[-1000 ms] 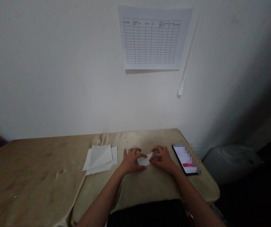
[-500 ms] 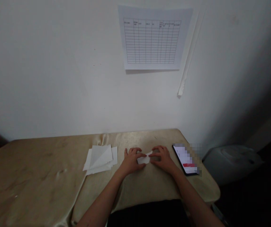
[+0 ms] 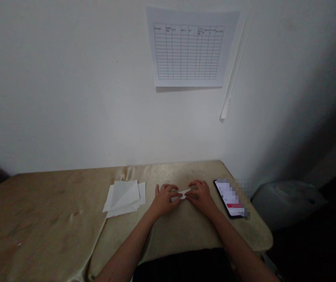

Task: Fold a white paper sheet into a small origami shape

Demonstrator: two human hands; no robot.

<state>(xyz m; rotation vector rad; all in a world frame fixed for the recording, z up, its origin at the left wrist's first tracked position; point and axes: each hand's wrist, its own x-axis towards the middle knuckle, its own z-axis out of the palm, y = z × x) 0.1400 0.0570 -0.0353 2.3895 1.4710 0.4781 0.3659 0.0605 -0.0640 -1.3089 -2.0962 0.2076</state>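
Note:
A small white piece of paper (image 3: 181, 194) lies on the tan table (image 3: 53, 211), pinched between both hands. My left hand (image 3: 164, 199) grips its left side with curled fingers. My right hand (image 3: 199, 196) grips its right side, fingers bent over it. Only a narrow strip of the paper shows between the fingertips; the rest is hidden under them.
A loose stack of white paper sheets (image 3: 124, 197) lies left of my hands. A lit phone (image 3: 230, 197) rests to the right near the table edge. A printed grid sheet (image 3: 188, 49) hangs on the wall. A grey bin (image 3: 285, 199) stands beside the table.
The visible part of the paper has shrunk to a narrow strip as my hands drew closer together over it. Both hands shifted slightly away from me.

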